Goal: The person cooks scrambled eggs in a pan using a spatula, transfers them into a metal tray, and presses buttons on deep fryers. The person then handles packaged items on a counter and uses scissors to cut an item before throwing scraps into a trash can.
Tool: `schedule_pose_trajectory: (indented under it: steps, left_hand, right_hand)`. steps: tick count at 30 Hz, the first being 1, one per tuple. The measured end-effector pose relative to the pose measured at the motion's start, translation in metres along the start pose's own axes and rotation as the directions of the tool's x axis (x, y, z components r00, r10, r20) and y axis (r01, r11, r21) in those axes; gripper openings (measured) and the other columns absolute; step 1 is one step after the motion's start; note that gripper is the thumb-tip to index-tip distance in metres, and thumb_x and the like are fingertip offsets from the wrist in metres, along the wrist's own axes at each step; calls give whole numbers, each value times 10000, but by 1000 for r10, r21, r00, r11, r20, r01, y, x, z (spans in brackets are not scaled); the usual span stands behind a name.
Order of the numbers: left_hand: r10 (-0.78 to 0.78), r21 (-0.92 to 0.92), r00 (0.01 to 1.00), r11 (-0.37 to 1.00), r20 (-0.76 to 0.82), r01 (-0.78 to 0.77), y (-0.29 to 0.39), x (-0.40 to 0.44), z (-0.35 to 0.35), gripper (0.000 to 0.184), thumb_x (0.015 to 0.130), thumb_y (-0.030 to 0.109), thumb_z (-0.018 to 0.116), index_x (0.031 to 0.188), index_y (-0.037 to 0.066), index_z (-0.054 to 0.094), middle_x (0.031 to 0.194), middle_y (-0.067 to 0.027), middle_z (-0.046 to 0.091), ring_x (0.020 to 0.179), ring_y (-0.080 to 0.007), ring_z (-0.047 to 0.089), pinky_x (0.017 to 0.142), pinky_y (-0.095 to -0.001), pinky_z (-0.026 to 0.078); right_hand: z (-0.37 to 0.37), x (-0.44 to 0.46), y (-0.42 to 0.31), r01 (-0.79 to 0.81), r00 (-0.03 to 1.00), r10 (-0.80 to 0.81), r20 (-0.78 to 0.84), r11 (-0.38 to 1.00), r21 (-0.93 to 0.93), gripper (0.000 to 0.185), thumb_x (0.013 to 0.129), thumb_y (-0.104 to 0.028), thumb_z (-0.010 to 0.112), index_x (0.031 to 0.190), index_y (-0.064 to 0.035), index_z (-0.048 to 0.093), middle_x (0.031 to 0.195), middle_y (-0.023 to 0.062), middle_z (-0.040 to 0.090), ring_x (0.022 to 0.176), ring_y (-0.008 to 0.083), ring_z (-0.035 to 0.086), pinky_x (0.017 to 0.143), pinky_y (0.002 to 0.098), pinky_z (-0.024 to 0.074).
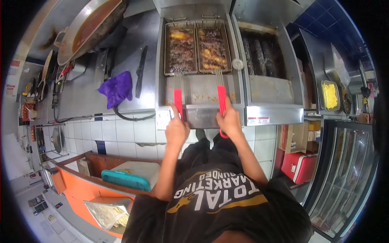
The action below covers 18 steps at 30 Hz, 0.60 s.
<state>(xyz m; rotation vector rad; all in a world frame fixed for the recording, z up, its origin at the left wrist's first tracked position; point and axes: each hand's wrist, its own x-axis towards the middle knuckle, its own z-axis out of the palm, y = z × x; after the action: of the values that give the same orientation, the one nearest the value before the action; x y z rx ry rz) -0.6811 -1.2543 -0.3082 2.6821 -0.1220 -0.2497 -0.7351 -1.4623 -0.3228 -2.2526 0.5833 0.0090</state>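
Two wire fry baskets sit side by side in the deep fryer (170,91), in dark, bubbling oil. My left hand (177,131) is closed around the red handle of the left fry basket (181,73). My right hand (231,122) grips the red handle of the right fry basket (216,72). Golden pieces of food (179,35) show in the left basket's oil. More golden fried pieces (212,56) float in the right basket. Foam hides the rest of what the baskets hold.
Left on the steel counter lie a purple cloth (117,89) and a black knife (142,71). Beyond them stands a large pan of reddish liquid (95,24). A second fryer (275,91) adjoins on the right, near a container of yellow food (330,96). An orange counter (87,190) stands behind on the left.
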Motion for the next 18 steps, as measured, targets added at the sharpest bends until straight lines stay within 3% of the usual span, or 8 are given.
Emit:
schedule_pose_trajectory:
  steps: [3,4,5,8,12,16,18]
  left_hand:
    - [50,-11,998,999,24,-50,7,3,-36,799,788,49,609,1509,-44,277,748,-282,655,691,-439,666,673,-500,544]
    - [51,-10,998,999,33,-51,8,2,-39,808,799,75,613,1513,-44,253,757,-272,659,709,-446,665,684,-512,543]
    - [57,-10,998,998,35,-56,11,4,-41,818,811,101,618,1516,-44,229,765,-263,664,727,-453,663,695,-525,542]
    - [-3,21,996,1000,94,1,0,-11,1,798,809,105,612,1504,-61,257,739,-270,657,689,-455,659,657,-531,538]
    - [106,-145,994,984,9,-104,14,11,-33,794,810,118,615,1492,-78,260,719,-304,639,683,-468,654,662,-532,540]
    - [-5,-90,994,996,107,14,12,-1,-11,803,797,90,610,1500,-62,254,722,-304,640,690,-476,654,677,-530,535]
    - [39,-152,998,988,49,-31,-3,0,6,806,795,88,609,1501,-61,252,716,-300,639,684,-476,652,671,-532,533]
  right_hand:
    - [-32,4,-42,50,998,-47,-44,996,75,729,808,-80,635,1492,-42,389,753,201,649,660,365,657,663,426,528]
    - [-21,6,-27,243,956,-237,-175,970,16,745,807,-79,648,1502,-53,379,716,193,628,620,365,633,642,428,520]
    - [-8,7,-15,262,949,-254,-187,965,17,745,807,-79,648,1502,-53,379,716,193,628,620,365,633,642,428,520]
    - [6,-10,2,40,995,-38,-97,999,15,697,803,-87,655,1466,-52,444,844,236,662,656,355,646,650,424,516]
    - [-33,5,-44,44,996,-38,-86,997,63,676,803,-86,658,1452,-60,472,811,225,654,679,346,661,664,430,522]
    - [1,-3,-11,107,986,-103,-130,994,27,665,814,-96,670,1440,-5,467,832,227,660,692,343,661,664,410,525]
    - [10,-4,-5,140,976,-131,-172,989,45,660,822,-107,676,1438,3,466,828,216,659,683,330,656,662,400,525]
